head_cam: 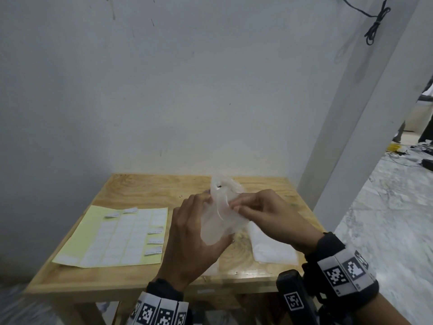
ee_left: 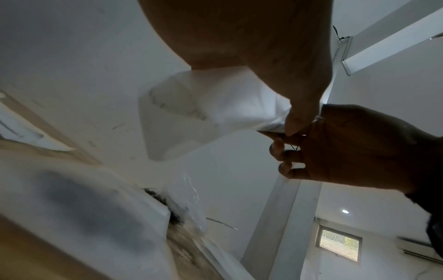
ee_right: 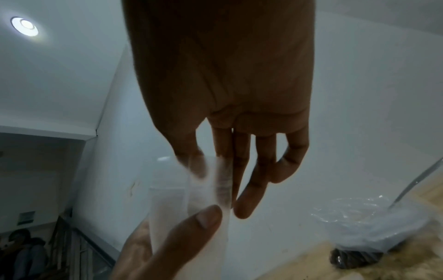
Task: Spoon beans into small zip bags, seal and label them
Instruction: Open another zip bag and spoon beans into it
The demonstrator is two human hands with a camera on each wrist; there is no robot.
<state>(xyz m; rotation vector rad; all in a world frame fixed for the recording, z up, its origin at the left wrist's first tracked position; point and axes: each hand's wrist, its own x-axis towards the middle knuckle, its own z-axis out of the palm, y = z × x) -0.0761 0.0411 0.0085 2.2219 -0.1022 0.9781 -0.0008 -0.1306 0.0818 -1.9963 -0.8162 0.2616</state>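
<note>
Our left hand (head_cam: 192,233) gripping a small zip bag (head_cam: 219,221) above the wooden table (head_cam: 131,275), our right hand (head_cam: 264,214) pinching its upper edge, label sheet (head_cam: 117,235) at left

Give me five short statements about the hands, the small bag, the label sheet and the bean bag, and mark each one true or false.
1. Both hands, left and right, hold the small bag. True.
2. The label sheet lies on the table to the left of the hands. True.
3. The small bag is full of beans. False: it looks empty.
4. The bean bag sits on the floor. False: it sits on the table.
5. The right hand holds a spoon. False: it pinches the small bag.
</note>
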